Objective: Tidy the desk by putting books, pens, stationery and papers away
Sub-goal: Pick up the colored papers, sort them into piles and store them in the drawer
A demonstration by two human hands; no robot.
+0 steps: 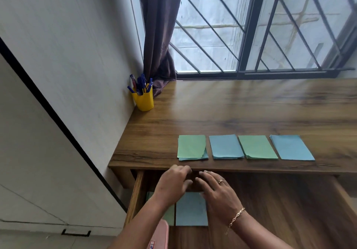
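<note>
Reaching into the open drawer (138, 194) below the front edge of the desk (231, 113), both hands hover over the papers already laid there. The left hand (172, 186) has its fingers loosely bent, and the right hand (219, 192) lies flatter with its fingers spread. Neither grips anything that I can see. Their tips come close together near the back of the drawer, in the shadow under the desk. Beneath them a blue sheet (190, 210) lies flat beside a green sheet (170, 218); the left forearm hides much of the green one.

To my eye, the step in hand is settling these sheets in the drawer. Doing it well means pressing with flat fingers and sliding the sheets square toward the drawer's left wall. That leaves bare floor on the right for the rest, so nothing buckles when more goes in.

Four stacks of coloured paper wait in a row near the desk's front edge, just beside one another. From the left they are a green-topped stack (191, 146) with blue sheets peeping out below, a blue stack (226, 146), a green stack (257, 147) and a further blue stack (291, 147). They look thin, light and only loosely squared, so I would gather each from both short sides. A yellow holder (144, 102) of blue pens (141, 84) stands in the far left corner, against the wall.
</note>
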